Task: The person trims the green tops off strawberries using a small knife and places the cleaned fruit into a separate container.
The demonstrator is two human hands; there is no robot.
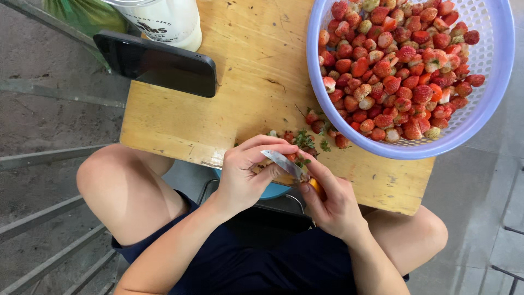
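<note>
The left hand (245,177) is curled closed around a small strawberry (291,157) at the near edge of the wooden surface (240,71), fingertips pinching the fruit, while the right hand (330,199) is closed on the handle of a small knife (284,163) whose blade lies across the berry and right against the left fingers; the chief risk, as I judge it, is a slip of the blade off the slick, soft fruit into the left thumb or forefinger, since the two sit touching; the berry is mostly hidden by the fingers, so how deep the edge already sits cannot be told; squeezing too hard could crush it; cut green tops (305,141) and loose berries (322,127) lie near the edge and could roll off toward the blue bowl (275,191) or the lap; the lilac basket (491,104) overhangs the far right side and could tip if nudged; the dark phone (158,63) also juts past the surface's left edge.
</note>
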